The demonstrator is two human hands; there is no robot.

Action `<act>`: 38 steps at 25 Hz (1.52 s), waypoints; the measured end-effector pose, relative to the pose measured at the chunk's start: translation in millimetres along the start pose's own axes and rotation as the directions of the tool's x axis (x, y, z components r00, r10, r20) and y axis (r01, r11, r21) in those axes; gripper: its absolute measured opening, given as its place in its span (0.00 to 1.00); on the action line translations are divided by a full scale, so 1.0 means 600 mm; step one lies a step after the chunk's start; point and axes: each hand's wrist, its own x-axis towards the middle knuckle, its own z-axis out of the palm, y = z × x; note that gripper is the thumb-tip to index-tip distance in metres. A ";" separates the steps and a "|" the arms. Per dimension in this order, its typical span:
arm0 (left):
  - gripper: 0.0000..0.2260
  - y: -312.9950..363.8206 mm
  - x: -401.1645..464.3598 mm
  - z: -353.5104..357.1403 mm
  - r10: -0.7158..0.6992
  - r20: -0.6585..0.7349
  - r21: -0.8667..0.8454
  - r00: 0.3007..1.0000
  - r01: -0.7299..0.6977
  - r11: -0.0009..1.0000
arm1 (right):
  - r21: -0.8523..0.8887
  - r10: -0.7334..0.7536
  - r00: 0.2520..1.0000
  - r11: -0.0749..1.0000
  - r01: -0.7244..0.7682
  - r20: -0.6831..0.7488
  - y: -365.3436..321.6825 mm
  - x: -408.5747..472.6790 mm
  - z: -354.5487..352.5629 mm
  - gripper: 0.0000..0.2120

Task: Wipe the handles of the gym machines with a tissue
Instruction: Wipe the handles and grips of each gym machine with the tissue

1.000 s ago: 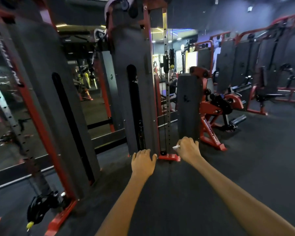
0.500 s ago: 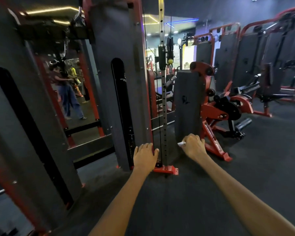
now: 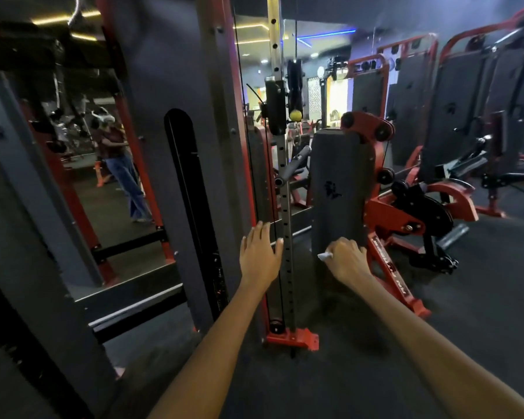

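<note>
Approach the cable machine (image 3: 176, 122) squarely; perforated upright post (image 3: 286, 225) directly ahead, grey weight-stack shroud (image 3: 339, 189) just right of it, narrow gap between. Nearest handle: black grip bar (image 3: 294, 166), angled, above both hands and untouched as yet. Left hand (image 3: 259, 257) open, fingers spread, free to steady the bar. Right hand (image 3: 347, 261) closed around the tissue (image 3: 325, 256) (only a white corner visible). Likely best: wrap tissue fully round the grip, wipe lengthwise. Dark floor (image 3: 481, 297) to the right offers stepping room.
</note>
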 end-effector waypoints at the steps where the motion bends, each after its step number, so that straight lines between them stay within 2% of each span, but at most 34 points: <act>1: 0.25 0.006 0.046 0.016 0.018 -0.036 -0.006 0.999 -0.018 1.000 | 0.010 0.000 1.000 1.000 0.000 -0.002 0.017 0.037 0.010 0.11; 5: 0.25 0.021 0.224 0.062 0.095 -0.160 -0.001 0.983 -0.096 0.995 | 0.034 -0.003 1.000 0.999 0.003 0.000 0.076 0.182 0.040 0.10; 9: 0.24 0.027 0.360 0.107 0.113 -0.130 0.034 0.985 -0.110 0.993 | 0.110 -0.025 0.997 0.993 0.033 -0.072 0.107 0.318 0.036 0.08; 11: 0.22 0.024 0.402 0.130 0.144 -0.175 -0.030 0.974 -0.151 0.988 | 0.189 -0.037 0.993 0.980 0.058 -0.113 0.110 0.375 0.036 0.06; 14: 0.15 0.008 0.426 0.151 0.227 -0.310 -0.103 0.923 -0.270 0.957 | 0.334 -0.039 0.985 0.938 0.095 -0.171 0.108 0.431 0.053 0.04; 17: 0.13 -0.021 0.431 0.167 0.237 -0.387 -0.141 0.891 -0.311 0.940 | 0.530 -0.003 0.964 0.835 0.149 -0.266 0.101 0.465 0.080 0.01; 20: 0.12 -0.050 0.437 0.175 0.171 -0.446 -0.184 0.878 -0.278 0.943 | 0.638 0.047 0.922 0.736 0.228 -0.385 0.077 0.501 0.093 0.07; 23: 0.13 -0.076 0.436 0.181 0.114 -0.438 -0.208 0.892 -0.224 0.952 | 0.700 0.149 0.876 0.668 0.253 -0.459 0.042 0.533 0.103 0.08; 24: 0.13 -0.084 0.437 0.184 0.101 -0.431 -0.231 0.897 -0.217 0.948 | 0.703 0.141 0.867 0.654 0.281 -0.477 0.028 0.541 0.110 0.07; 25: 0.13 -0.089 0.438 0.188 0.082 -0.429 -0.258 0.900 -0.209 0.943 | 0.665 0.057 0.858 0.658 0.353 -0.511 0.014 0.547 0.121 0.09; 26: 0.13 -0.090 0.440 0.191 0.062 -0.435 -0.280 0.898 -0.201 0.939 | 0.568 -0.112 0.824 0.673 0.474 -0.555 -0.001 0.550 0.134 0.13; 27: 0.13 -0.090 0.444 0.190 0.050 -0.452 -0.287 0.891 -0.198 0.937 | 0.416 -0.339 0.748 0.666 0.619 -0.571 -0.011 0.553 0.152 0.17; 28: 0.14 -0.090 0.448 0.189 0.045 -0.468 -0.283 0.883 -0.198 0.939 | 0.233 -0.546 0.635 0.629 0.741 -0.546 -0.009 0.564 0.172 0.20; 29: 0.15 -0.091 0.453 0.185 0.046 -0.471 -0.274 0.881 -0.196 0.941 | 0.085 -0.674 0.531 0.576 0.813 -0.513 0.001 0.588 0.185 0.21; 30: 0.14 -0.093 0.456 0.181 0.055 -0.460 -0.267 0.886 -0.197 0.943 | 0.051 -0.689 0.523 0.580 0.813 -0.501 0.016 0.616 0.192 0.21; 31: 0.14 -0.096 0.458 0.177 0.066 -0.436 -0.266 0.898 -0.198 0.943 | 0.094 -0.618 0.603 0.655 0.750 -0.504 0.032 0.639 0.195 0.20; 32: 0.14 -0.100 0.457 0.175 0.073 -0.411 -0.270 0.909 -0.198 0.942 | 0.199 -0.475 0.718 0.747 0.635 -0.509 0.047 0.656 0.193 0.19; 33: 0.14 -0.104 0.457 0.172 0.075 -0.386 -0.272 0.919 -0.191 0.943 | 0.280 -0.349 0.792 0.801 0.530 -0.501 0.056 0.670 0.195 0.18; 34: 0.14 -0.107 0.456 0.170 0.079 -0.361 -0.267 0.929 -0.184 0.946 | 0.315 -0.320 0.806 0.799 0.512 -0.498 0.050 0.669 0.194 0.17; 35: 0.16 -0.110 0.456 0.167 0.092 -0.338 -0.237 0.937 -0.179 0.955 | 0.263 -0.402 0.757 0.767 0.585 -0.514 0.033 0.658 0.195 0.17; 36: 0.18 -0.116 0.458 0.165 0.116 -0.320 -0.174 0.940 -0.179 0.968 | 0.175 -0.536 0.673 0.701 0.691 -0.511 0.015 0.639 0.200 0.18; 38: 0.23 -0.126 0.462 0.162 0.149 -0.287 0.006 0.946 -0.154 0.988 | -0.022 -0.772 0.408 0.478 0.878 -0.486 0.013 0.637 0.209 0.20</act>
